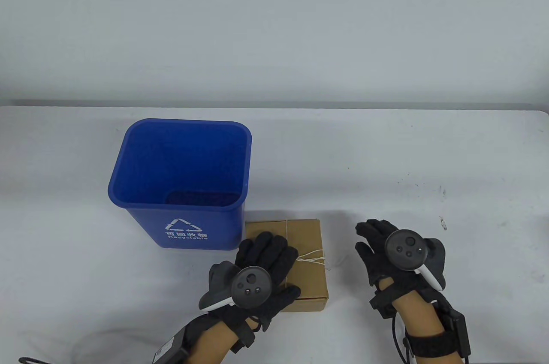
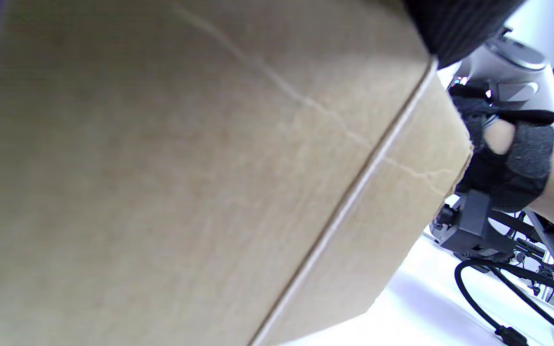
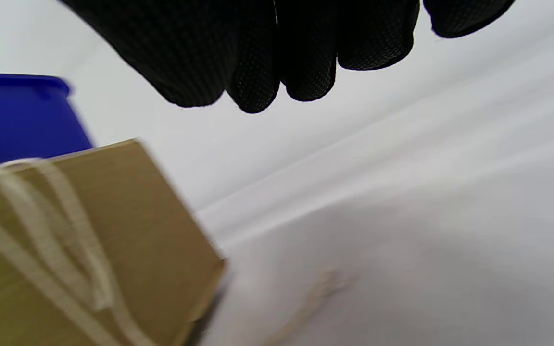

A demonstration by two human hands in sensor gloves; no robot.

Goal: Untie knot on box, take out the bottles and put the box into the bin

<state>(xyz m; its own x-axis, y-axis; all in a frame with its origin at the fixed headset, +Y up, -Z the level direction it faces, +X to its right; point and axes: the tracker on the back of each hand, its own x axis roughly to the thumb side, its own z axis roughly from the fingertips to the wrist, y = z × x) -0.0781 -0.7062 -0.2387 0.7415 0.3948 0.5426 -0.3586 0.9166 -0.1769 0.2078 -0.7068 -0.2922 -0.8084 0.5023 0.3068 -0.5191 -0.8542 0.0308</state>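
A brown cardboard box (image 1: 306, 237) tied with pale string (image 1: 311, 256) lies near the table's front edge, just right of the blue bin (image 1: 182, 184). The string's knot sits on the lid near the box's right edge, with loose ends trailing off it. My left hand (image 1: 266, 254) rests flat on the lid's left half, fingers straight. My right hand (image 1: 375, 239) hovers to the right of the box with relaxed fingers, holding nothing. In the right wrist view the box (image 3: 113, 230) and its string (image 3: 65, 240) show below my fingertips (image 3: 258, 91). The box (image 2: 185, 192) fills the left wrist view. No bottles are visible.
The blue bin (image 3: 17, 115) stands open and touches the box's far left corner. Small dark specks (image 1: 441, 222) mark the white table (image 1: 429, 158) at the right. Cables run from both wrists at the front edge.
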